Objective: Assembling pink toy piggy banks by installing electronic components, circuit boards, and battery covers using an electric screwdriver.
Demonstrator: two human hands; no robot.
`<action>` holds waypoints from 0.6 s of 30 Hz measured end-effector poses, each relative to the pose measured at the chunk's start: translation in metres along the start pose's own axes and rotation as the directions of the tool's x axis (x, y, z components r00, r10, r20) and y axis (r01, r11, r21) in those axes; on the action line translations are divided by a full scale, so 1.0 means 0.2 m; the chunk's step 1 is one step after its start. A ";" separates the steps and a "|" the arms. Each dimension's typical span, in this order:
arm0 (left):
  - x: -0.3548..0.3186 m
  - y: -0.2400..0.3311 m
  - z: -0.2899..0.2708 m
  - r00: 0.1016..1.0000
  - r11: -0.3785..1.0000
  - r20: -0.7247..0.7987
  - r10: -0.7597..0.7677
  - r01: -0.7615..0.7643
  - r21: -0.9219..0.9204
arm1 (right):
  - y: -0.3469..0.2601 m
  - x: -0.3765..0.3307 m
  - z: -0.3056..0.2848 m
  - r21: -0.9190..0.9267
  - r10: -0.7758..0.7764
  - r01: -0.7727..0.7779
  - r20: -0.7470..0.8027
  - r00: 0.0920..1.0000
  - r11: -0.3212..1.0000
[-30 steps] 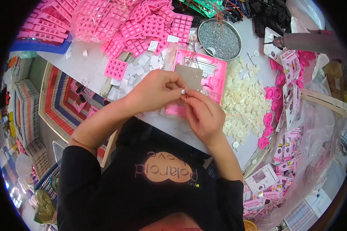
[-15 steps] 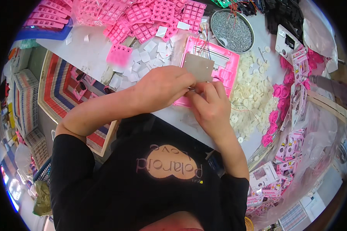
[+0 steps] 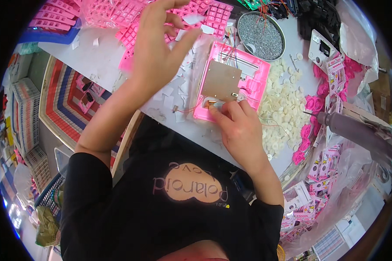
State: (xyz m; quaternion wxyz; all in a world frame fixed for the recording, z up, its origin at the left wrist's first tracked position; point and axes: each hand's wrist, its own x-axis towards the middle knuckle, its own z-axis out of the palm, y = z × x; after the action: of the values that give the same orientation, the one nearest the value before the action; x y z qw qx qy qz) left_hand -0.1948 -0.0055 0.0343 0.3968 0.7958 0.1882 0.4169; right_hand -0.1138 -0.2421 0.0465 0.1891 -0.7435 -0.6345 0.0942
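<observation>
A pink plastic casing (image 3: 259,79) lies on the table with a brown circuit board (image 3: 222,80) and thin wires in it. At its near end my right hand (image 3: 240,130) is curled, the thumb tip pressed against a small gold-coloured piece (image 3: 211,103); its kind I cannot make out. My left hand (image 3: 154,52) is raised over the pink keypad parts (image 3: 161,15), fingers spread and nothing visibly held. A blurred white slip (image 3: 193,19) shows close to its fingers. Beside the casing's left edge, a small connector (image 3: 175,108) hangs off red wires.
Right of the casing spreads a heap of cream plastic discs (image 3: 281,108). A round tin (image 3: 284,43) of small screws stands behind it. Pink rose-shaped parts (image 3: 309,104) and a dark pointed tool (image 3: 348,126) lie at the right. White slips (image 3: 169,102) are scattered left of the casing.
My left hand has left the casing and risen up and away to the far left, opening. My right hand stays at the casing's near end. The wired connector has come into view.
</observation>
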 end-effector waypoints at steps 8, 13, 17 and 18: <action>-0.41 0.14 -0.19 0.655 0.965 0.730 -0.195 0.262 0.023 | 0.03 -0.01 0.06 0.043 0.016 -0.010 -0.157 0.987 0.999; -0.36 0.15 -0.25 0.643 0.878 0.705 -0.301 0.475 -0.059 | 0.00 0.03 0.05 -0.011 0.029 -0.030 -0.087 0.996 0.999; -0.30 0.18 -0.26 0.548 0.520 0.721 -0.424 0.799 -0.302 | -0.01 0.05 -0.01 -0.008 -0.018 0.019 0.055 0.998 1.000; -0.27 0.18 -0.26 0.524 0.457 0.743 -0.416 0.827 -0.328 | 0.00 0.06 -0.03 0.000 -0.039 0.039 0.084 0.996 0.999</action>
State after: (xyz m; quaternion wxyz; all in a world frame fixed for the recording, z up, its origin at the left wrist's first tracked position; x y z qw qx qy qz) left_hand -0.2696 -0.0379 0.0529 0.8120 0.5492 0.1971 0.0103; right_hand -0.1104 -0.2320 0.0535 0.1636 -0.7265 -0.6563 0.1210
